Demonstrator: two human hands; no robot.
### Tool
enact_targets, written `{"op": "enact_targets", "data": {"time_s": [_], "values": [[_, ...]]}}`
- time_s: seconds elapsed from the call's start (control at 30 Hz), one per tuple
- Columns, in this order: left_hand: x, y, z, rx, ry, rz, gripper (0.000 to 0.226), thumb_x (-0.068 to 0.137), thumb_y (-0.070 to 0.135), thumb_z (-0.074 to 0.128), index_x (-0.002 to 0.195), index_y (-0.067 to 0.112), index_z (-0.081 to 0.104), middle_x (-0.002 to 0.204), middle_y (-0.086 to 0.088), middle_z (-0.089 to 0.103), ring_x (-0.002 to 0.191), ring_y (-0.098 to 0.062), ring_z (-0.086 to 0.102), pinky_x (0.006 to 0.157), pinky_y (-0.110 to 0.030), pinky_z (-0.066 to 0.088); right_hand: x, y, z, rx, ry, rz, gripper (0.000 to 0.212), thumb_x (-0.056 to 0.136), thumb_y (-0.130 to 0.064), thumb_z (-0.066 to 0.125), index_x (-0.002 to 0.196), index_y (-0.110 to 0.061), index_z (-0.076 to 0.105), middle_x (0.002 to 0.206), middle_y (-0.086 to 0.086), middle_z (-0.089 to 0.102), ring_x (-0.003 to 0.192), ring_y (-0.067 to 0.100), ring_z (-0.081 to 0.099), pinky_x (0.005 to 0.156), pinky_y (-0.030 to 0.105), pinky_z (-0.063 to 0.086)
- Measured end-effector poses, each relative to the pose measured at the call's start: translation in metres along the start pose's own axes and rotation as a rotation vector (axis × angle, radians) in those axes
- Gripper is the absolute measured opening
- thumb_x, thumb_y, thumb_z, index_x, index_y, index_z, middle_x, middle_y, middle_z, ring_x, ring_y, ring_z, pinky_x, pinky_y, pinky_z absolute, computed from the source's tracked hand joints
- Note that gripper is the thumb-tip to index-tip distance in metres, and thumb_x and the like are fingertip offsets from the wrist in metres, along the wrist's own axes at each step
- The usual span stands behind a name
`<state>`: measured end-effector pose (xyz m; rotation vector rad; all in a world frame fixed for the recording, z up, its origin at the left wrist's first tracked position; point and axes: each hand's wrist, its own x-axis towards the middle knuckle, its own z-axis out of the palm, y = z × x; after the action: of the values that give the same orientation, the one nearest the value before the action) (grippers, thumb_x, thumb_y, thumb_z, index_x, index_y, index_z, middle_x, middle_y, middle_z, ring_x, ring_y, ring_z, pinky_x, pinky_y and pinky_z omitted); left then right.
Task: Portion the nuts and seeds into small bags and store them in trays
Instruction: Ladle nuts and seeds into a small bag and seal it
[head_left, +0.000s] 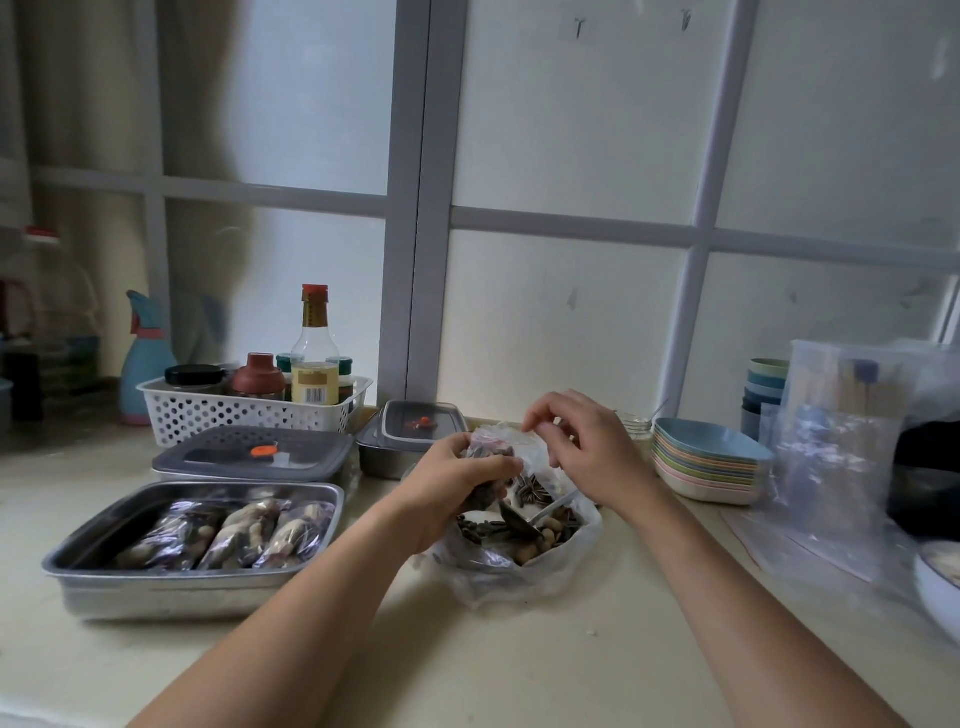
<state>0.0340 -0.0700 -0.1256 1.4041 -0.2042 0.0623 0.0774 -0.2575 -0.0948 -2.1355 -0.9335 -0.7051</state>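
Toward the middle of the counter, just behind the large bag (524, 566), the left hand (457, 488) curls around a small bag (493, 448), held above the surface. It is clear plastic, packed with dark striped seeds. The right hand (587, 447) pinches its crumpled top between thumb and forefinger.

The large bag lies open on the counter, holding mixed pale nuts and striped seeds, with a spoon (519, 519) resting in it. Near the left front edge, a steel tray (182, 597) holds three filled bags (228, 532) side by side.

At the back left, a glass bottle (315, 358) in a white basket (244, 415) carries a yellow label with a barcode. Its lettering is too small to read.
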Motion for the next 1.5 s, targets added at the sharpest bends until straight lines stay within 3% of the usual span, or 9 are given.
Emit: {"op": "enact_targets", "data": {"time_s": [0.17, 0.33, 0.5, 0.6, 0.73, 0.87, 1.0, 1.2, 1.5], "values": [[-0.002, 0.0, 0.001, 0.023, 0.004, 0.012, 0.041, 0.082, 0.004, 0.082, 0.117, 0.002, 0.061, 0.08, -0.006, 0.071, 0.064, -0.015, 0.061, 0.055, -0.024, 0.048, -0.002, -0.003, -0.002, 0.319, -0.101, 0.174, 0.015, 0.1, -0.017, 0.063, 0.092, -0.026, 0.072, 0.105, -0.003, 0.061, 0.074, 0.016, 0.067, 0.071, 0.028, 0.057], [-0.002, -0.002, 0.001, 0.106, 0.026, 0.082, 0.047, 0.081, 0.007, 0.085, 0.122, 0.008, 0.062, 0.094, -0.009, 0.074, 0.071, -0.014, 0.067, 0.063, -0.024, 0.053, -0.001, 0.002, 0.003, 0.479, -0.183, 0.343, 0.015, 0.096, -0.033, 0.071, 0.096, -0.017, 0.074, 0.079, 0.006, 0.067, 0.078, 0.019, 0.066, 0.077, 0.035, 0.058], [-0.004, 0.001, 0.005, 0.116, 0.056, 0.134, 0.038, 0.086, 0.029, 0.081, 0.116, 0.01, 0.065, 0.087, -0.003, 0.074, 0.071, -0.01, 0.069, 0.065, -0.024, 0.055, -0.001, 0.002, 0.0, 0.611, -0.157, 0.353, 0.01, 0.097, -0.02, 0.071, 0.092, -0.011, 0.071, 0.078, 0.004, 0.064, 0.075, 0.015, 0.062, 0.073, 0.031, 0.054], [-0.004, 0.002, 0.005, 0.108, 0.061, 0.144, 0.029, 0.091, 0.026, 0.077, 0.11, 0.006, 0.068, 0.078, -0.001, 0.072, 0.067, -0.01, 0.067, 0.064, -0.024, 0.055, 0.0, -0.001, 0.002, 0.619, -0.138, 0.308, 0.009, 0.097, -0.018, 0.07, 0.094, -0.01, 0.068, 0.082, 0.006, 0.062, 0.072, 0.017, 0.061, 0.066, 0.029, 0.05], [-0.004, 0.001, 0.003, 0.051, 0.069, 0.13, 0.022, 0.089, 0.015, 0.077, 0.109, 0.008, 0.071, 0.094, -0.013, 0.077, 0.082, -0.022, 0.073, 0.071, -0.032, 0.058, 0.001, -0.002, 0.004, 0.606, -0.124, 0.295, 0.006, 0.097, -0.016, 0.07, 0.098, -0.011, 0.068, 0.079, 0.006, 0.063, 0.067, 0.021, 0.059, 0.056, 0.025, 0.042], [-0.004, 0.001, 0.002, -0.016, 0.076, 0.124, 0.024, 0.087, 0.012, 0.078, 0.11, 0.007, 0.073, 0.096, -0.012, 0.077, 0.084, -0.022, 0.073, 0.072, -0.03, 0.057, 0.001, 0.0, 0.004, 0.641, -0.143, 0.365, 0.018, 0.096, -0.018, 0.071, 0.11, -0.007, 0.068, 0.082, 0.003, 0.066, 0.068, 0.019, 0.059, 0.059, 0.026, 0.043], [-0.005, 0.003, 0.003, -0.051, 0.081, 0.115, 0.023, 0.089, 0.013, 0.076, 0.111, 0.006, 0.073, 0.096, -0.013, 0.077, 0.084, -0.02, 0.073, 0.068, -0.028, 0.058, 0.0, 0.0, 0.006, 0.602, -0.154, 0.35, 0.014, 0.096, -0.018, 0.072, 0.101, -0.005, 0.073, 0.074, 0.007, 0.063, 0.065, 0.015, 0.058, 0.06, 0.026, 0.043], [-0.004, 0.002, 0.001, -0.043, 0.089, 0.077, 0.023, 0.091, 0.024, 0.075, 0.111, 0.013, 0.075, 0.107, -0.014, 0.077, 0.106, -0.033, 0.072, 0.092, -0.043, 0.058, 0.002, -0.001, 0.012, 0.555, -0.068, 0.339, 0.008, 0.095, -0.015, 0.072, 0.091, -0.007, 0.073, 0.066, 0.005, 0.061, 0.061, 0.016, 0.056, 0.06, 0.03, 0.044], [-0.004, 0.003, 0.003, -0.024, 0.115, 0.073, 0.017, 0.093, 0.023, 0.073, 0.106, 0.012, 0.076, 0.103, -0.014, 0.077, 0.096, -0.028, 0.075, 0.07, -0.029, 0.06, 0.002, -0.007, 0.02, 0.458, 0.024, 0.314, 0.011, 0.092, -0.018, 0.072, 0.084, -0.011, 0.069, 0.059, 0.001, 0.059, 0.054, 0.014, 0.053, 0.061, 0.031, 0.046]]}}
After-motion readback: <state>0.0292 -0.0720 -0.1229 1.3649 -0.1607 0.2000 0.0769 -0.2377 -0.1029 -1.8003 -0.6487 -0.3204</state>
